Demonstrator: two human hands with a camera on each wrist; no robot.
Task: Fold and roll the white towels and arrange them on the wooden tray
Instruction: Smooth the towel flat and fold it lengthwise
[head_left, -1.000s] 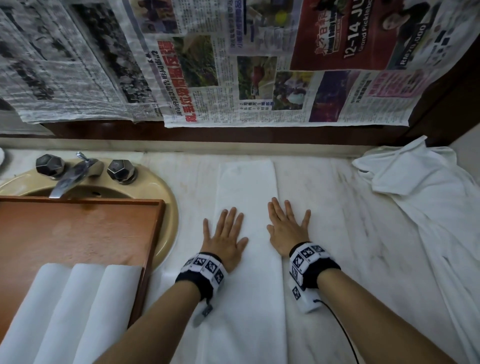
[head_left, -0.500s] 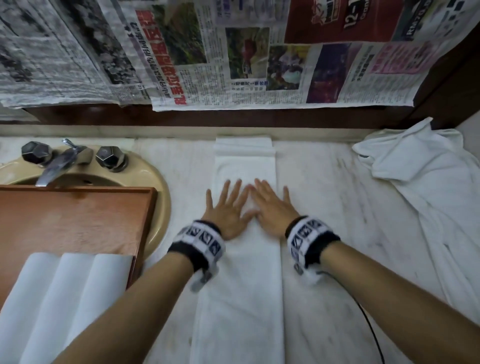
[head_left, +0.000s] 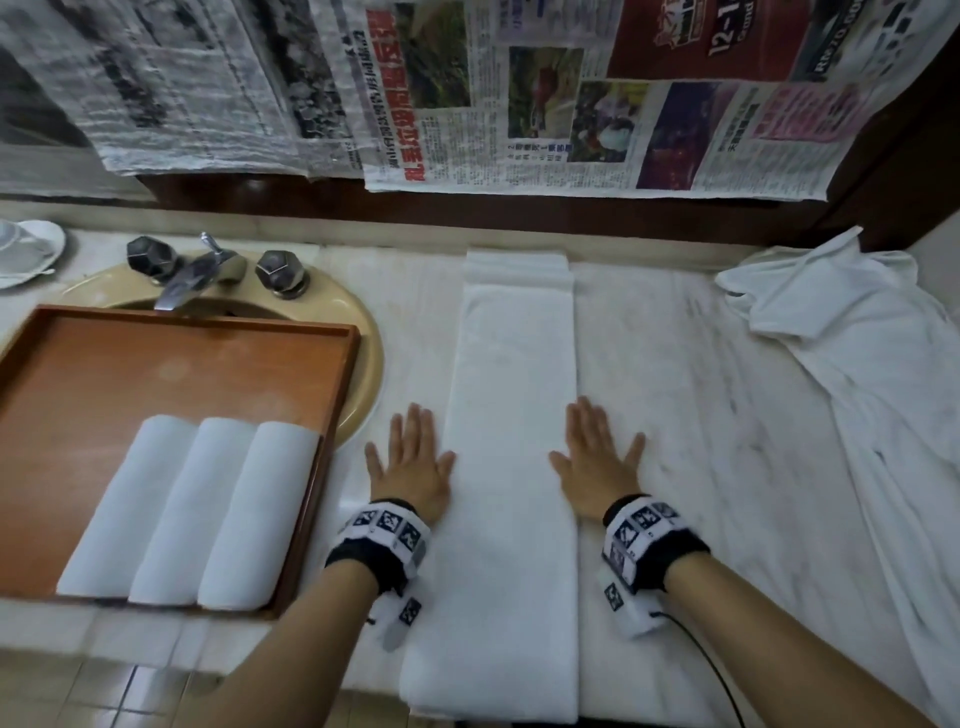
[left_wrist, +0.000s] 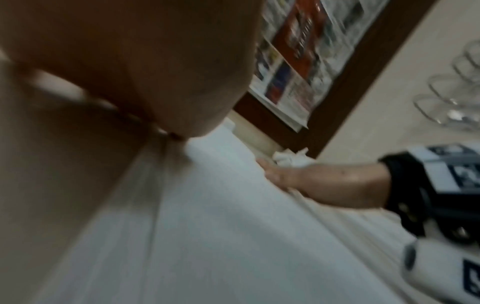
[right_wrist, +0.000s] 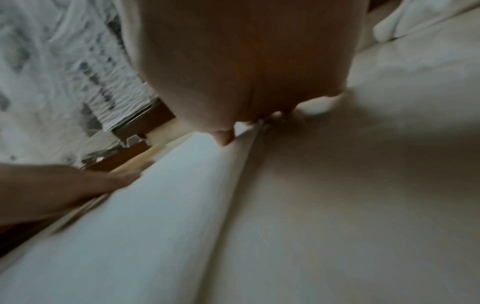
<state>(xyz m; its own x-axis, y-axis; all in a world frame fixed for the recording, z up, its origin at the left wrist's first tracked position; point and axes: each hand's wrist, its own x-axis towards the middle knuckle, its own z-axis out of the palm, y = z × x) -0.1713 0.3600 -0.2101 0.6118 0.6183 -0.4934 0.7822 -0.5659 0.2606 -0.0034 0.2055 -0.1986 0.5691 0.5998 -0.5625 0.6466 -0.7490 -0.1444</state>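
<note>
The folded towel strip (head_left: 514, 441) is lying flat on the marble counter (head_left: 701, 415); left hand (head_left: 410, 467) and right hand (head_left: 597, 462) are pressing flat, fingers spread, flanking its long edges, probably squaring them for rolling.

Bare forearms; black wristbands (head_left: 382, 551) with white marker tags.

The newspaper (head_left: 519, 93) hanging on the wall has a dark red ad (head_left: 711, 41) with white "12-1" and "Grand" under it. Beside it a dark patch (head_left: 852, 36) shows what looks like "R670 000". Big red Chinese letters (head_left: 410, 114) are too blurry to read.
</note>
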